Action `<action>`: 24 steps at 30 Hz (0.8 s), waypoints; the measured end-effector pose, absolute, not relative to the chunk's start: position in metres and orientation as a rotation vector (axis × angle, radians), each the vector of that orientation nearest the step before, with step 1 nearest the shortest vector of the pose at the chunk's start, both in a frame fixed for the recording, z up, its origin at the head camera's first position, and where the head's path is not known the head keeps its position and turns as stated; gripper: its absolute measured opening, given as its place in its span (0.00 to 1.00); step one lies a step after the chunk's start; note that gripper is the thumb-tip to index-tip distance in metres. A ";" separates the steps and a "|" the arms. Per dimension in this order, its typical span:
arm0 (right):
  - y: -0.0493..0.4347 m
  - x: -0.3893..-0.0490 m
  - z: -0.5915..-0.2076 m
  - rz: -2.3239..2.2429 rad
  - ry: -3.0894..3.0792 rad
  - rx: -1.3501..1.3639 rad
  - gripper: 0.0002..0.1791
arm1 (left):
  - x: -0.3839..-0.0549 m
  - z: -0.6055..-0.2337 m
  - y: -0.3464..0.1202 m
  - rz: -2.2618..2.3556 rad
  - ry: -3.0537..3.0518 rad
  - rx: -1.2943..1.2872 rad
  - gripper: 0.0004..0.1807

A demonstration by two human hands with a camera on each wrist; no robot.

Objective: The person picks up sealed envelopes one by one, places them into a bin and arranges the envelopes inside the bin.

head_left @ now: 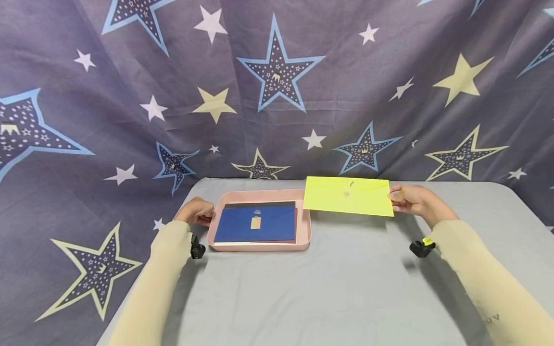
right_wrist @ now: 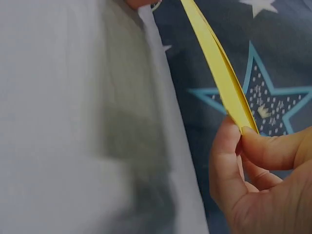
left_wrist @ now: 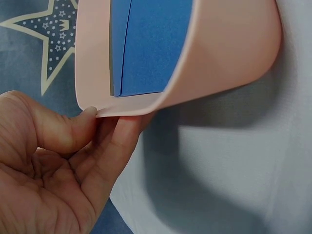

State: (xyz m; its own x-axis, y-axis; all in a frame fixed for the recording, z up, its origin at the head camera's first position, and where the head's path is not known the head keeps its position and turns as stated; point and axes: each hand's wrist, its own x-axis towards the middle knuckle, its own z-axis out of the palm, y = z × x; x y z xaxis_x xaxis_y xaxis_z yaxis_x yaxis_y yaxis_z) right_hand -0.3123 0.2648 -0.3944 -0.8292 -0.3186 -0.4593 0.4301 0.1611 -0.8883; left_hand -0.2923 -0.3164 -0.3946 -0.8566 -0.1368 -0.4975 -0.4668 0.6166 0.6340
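A yellow envelope (head_left: 348, 196) is held in the air by my right hand (head_left: 416, 202), which pinches its right end between thumb and fingers. In the right wrist view the envelope (right_wrist: 226, 78) shows nearly edge-on, over its blurred shadow. My left hand (head_left: 196, 211) grips the left rim of a pink tray (head_left: 259, 247); in the left wrist view the thumb lies on the rim (left_wrist: 124, 108) and the fingers go beneath it. Inside the tray a blue envelope (head_left: 277, 223) lies on top of a dark envelope (head_left: 242, 204) and other partly covered ones. The yellow envelope's left end overlaps the tray's right rim in the head view.
A table with a grey cloth (head_left: 329, 288) bears the tray. Behind it hangs a dark curtain (head_left: 298, 120) printed with stars, close to the table's far edge. A black wrist camera (head_left: 421, 248) sits below the right wrist, another (head_left: 197, 247) by the left.
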 end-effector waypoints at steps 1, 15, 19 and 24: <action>0.262 -0.312 -0.392 -1.722 1.882 0.094 0.07 | -0.292 -0.395 -0.317 1.120 2.440 -0.480 0.07; 0.205 -0.302 -0.366 -1.698 2.023 0.130 0.12 | -0.293 -0.393 -0.315 1.091 2.446 -0.492 0.06; 0.188 -0.300 -0.362 -1.686 2.063 0.139 0.14 | -0.293 -0.394 -0.316 1.083 2.444 -0.496 0.06; 0.169 -0.297 -0.357 -1.680 2.103 0.150 0.15 | -0.294 -0.396 -0.317 1.077 2.447 -0.502 0.06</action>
